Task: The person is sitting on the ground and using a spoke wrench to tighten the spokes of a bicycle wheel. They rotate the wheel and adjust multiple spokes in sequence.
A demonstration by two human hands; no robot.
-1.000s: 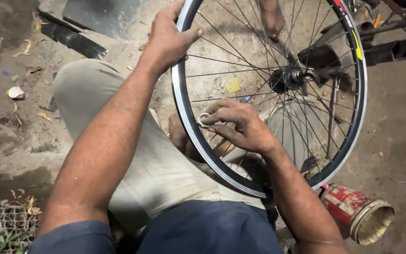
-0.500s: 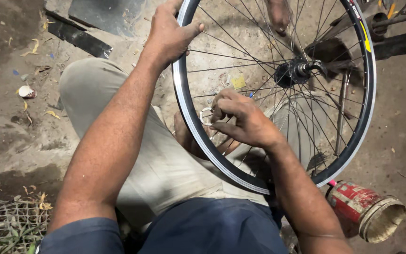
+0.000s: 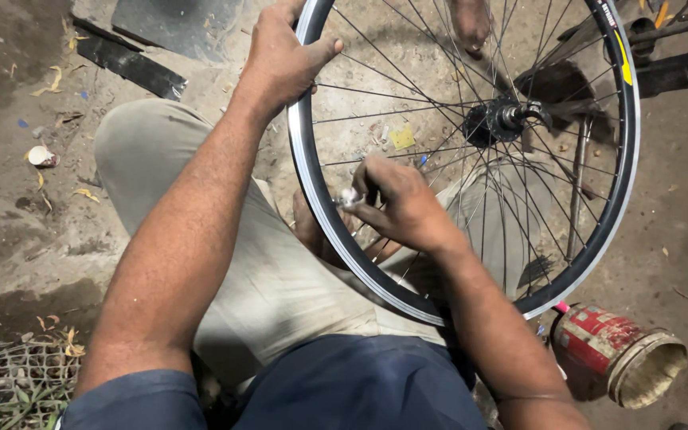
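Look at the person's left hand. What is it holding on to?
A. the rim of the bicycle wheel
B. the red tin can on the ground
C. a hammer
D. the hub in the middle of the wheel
A: the left hand grips the top of the black rim of the bicycle wheel, far from the red tin can and the hub.

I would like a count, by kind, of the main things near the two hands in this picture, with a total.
Bicycle wheel, rim held by the left hand: 1
Small metal tool, in the right hand: 1
Red tin can, lying on its side: 1
Dark flat slabs on the ground: 2
Total: 5
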